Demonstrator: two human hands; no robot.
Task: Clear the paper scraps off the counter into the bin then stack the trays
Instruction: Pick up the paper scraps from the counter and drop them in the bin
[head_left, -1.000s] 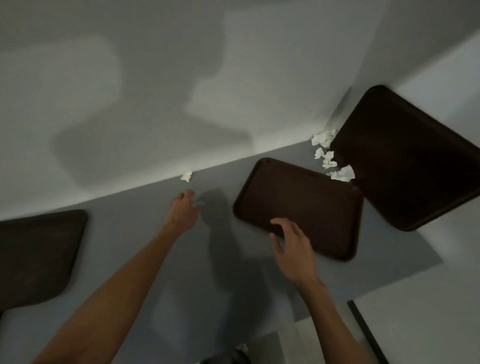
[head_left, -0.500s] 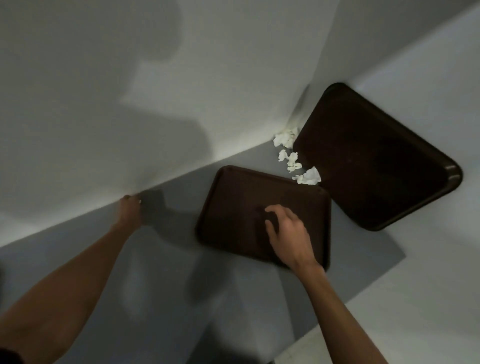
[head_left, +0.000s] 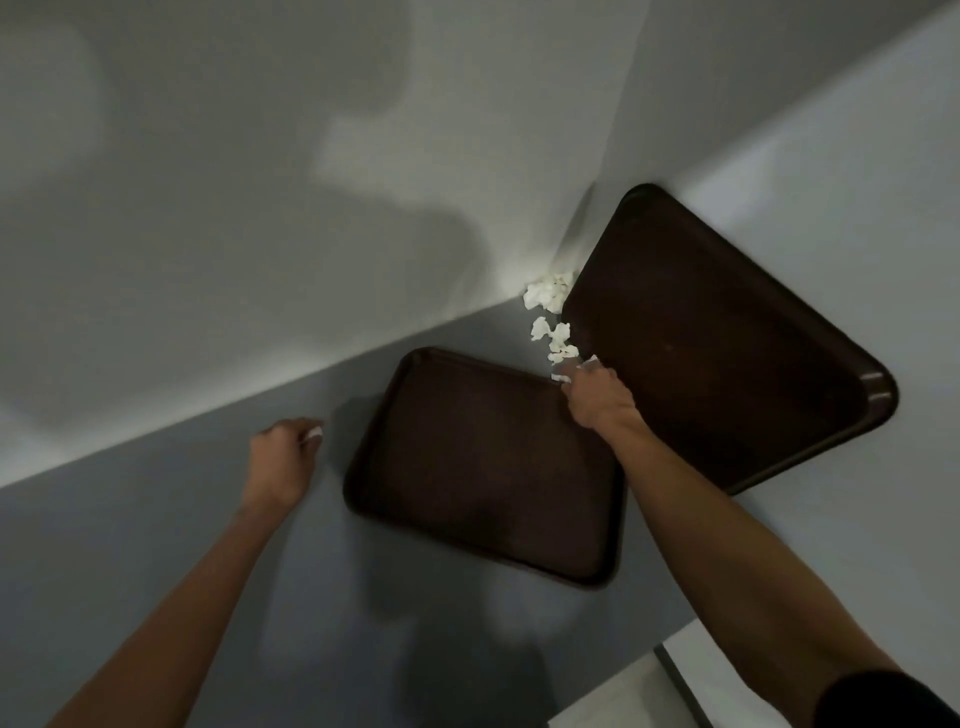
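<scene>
A: Two brown trays in view. Near tray (head_left: 483, 467) lies flat on the grey tabletop (head_left: 156, 545). Far tray (head_left: 727, 338) sits to its right, set at an angle toward the far corner. They are apart, not stacked.

B: Scraps?

A: Paper scraps (head_left: 550, 312) lie in a loose line in the gap between the two trays, running back to the wall (head_left: 260, 208). Bin not in view.

B: Hands?

A: Left hand (head_left: 283, 457) is over bare tabletop left of the near tray, fingers curled round a small white scrap (head_left: 314, 434). Judged: it keeps that piece while the other hand collects. Right hand (head_left: 597, 400) reaches across the near tray's far right corner, fingers bent down onto the nearest scrap (head_left: 589, 364). White shows on either side of them. Whether the pinch has closed: cannot tell.

B: Obstructions?

A: The gap is narrow, with a tray rim flanking the scraps on each side. The farthest clump lies tight against the far tray's edge and the wall. Judged: fingertip picking only, or shift a tray first. Stacking waits on this.
</scene>
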